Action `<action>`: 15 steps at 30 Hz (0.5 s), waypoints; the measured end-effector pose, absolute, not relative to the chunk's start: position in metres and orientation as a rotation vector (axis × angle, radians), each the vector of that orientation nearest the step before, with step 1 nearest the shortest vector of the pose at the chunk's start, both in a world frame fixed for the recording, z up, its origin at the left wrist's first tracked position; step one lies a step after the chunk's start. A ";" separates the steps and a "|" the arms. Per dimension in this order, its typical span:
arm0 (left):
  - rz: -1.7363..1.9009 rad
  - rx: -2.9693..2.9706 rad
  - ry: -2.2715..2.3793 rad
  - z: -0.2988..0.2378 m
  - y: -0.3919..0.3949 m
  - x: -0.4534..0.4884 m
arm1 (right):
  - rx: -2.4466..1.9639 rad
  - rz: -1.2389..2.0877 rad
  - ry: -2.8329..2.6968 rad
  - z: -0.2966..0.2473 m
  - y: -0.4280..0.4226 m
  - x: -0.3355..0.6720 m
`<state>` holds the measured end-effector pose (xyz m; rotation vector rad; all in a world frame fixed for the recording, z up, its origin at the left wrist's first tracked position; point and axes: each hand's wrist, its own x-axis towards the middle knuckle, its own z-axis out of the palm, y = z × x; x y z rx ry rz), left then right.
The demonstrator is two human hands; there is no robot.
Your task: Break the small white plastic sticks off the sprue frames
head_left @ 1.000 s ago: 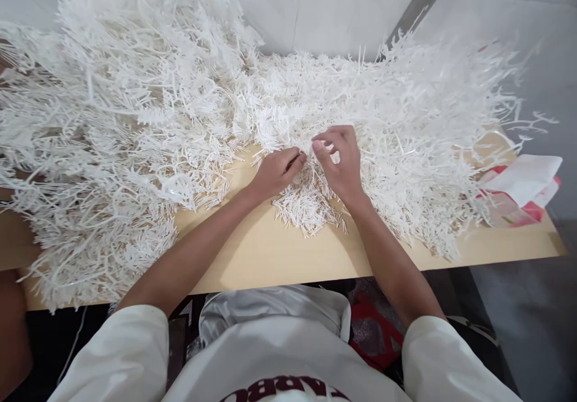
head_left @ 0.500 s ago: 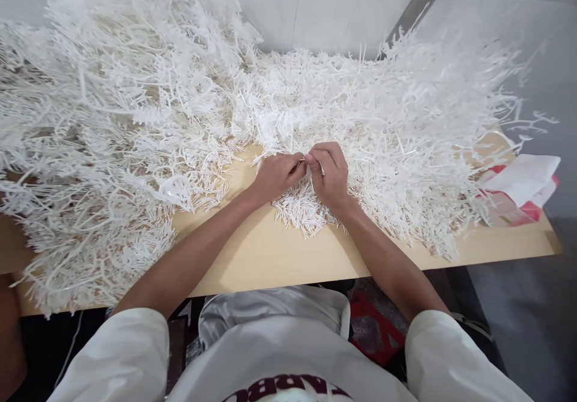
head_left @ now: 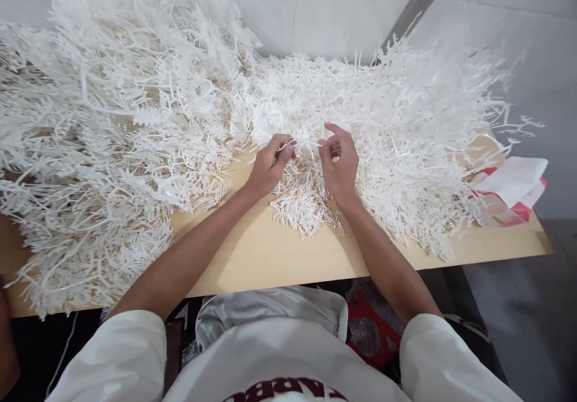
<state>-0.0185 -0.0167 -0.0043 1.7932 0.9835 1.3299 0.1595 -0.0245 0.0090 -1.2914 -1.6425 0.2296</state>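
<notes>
White branching sprigs crowd my pale table, grey tiles at 12 o'clock; my left hand pinches a thin strand, my right hand has thumb and forefinger apart.

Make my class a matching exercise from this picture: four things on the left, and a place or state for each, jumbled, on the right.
Things:
1. Left hand
2. Right hand
3. Small heap of short white pieces
4. Red-and-white packet

Places and states:
A. Near the right end of the table
B. Thumb and forefinger closed on a thin white strand
C. Between the two hands and the table's near edge
D. Forefinger raised, apart from the thumb

Right pairs: 1-B, 2-D, 3-C, 4-A
</notes>
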 end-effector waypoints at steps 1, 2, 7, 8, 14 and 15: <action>1.332 1.814 0.985 -0.004 -0.017 -0.019 | -1.265 0.240 -1.683 0.009 -0.023 0.160; 1.328 1.838 0.991 -0.004 -0.017 -0.019 | -1.225 0.243 -1.739 0.010 -0.023 0.161; 1.268 1.972 1.020 -0.007 -0.018 -0.020 | -1.039 0.202 -2.018 0.013 -0.025 0.160; 1.263 1.980 1.042 -0.008 -0.019 -0.019 | -1.041 0.194 -2.033 0.013 -0.025 0.161; 1.256 1.841 1.170 -0.009 -0.023 -0.017 | -1.145 0.270 -1.918 0.013 -0.024 0.160; 1.243 1.846 1.154 -0.009 -0.023 -0.017 | -1.145 0.287 -1.872 0.013 -0.025 0.159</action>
